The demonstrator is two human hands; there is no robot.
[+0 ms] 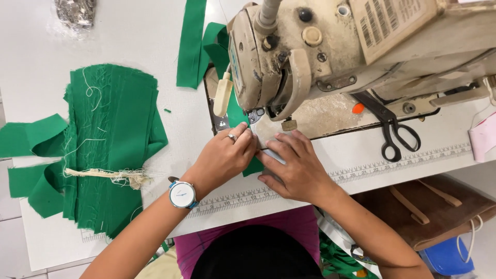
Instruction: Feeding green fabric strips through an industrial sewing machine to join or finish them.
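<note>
Hands at the needle of a sewing machine

Both hands press a small green fabric piece (253,166) flat under the sewing machine (320,46). The left hand (222,160), with ring and wristwatch (182,194), touches the right hand (294,168). A stack of green fabric strips (113,144) lies well left on the white surface (129,36); black scissors (392,129) rest to the right.

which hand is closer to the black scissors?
Right. The right hand rests on the fabric just left of and below the black scissors, with bare table between them. The left hand lies farther left, beyond the right hand.
</note>
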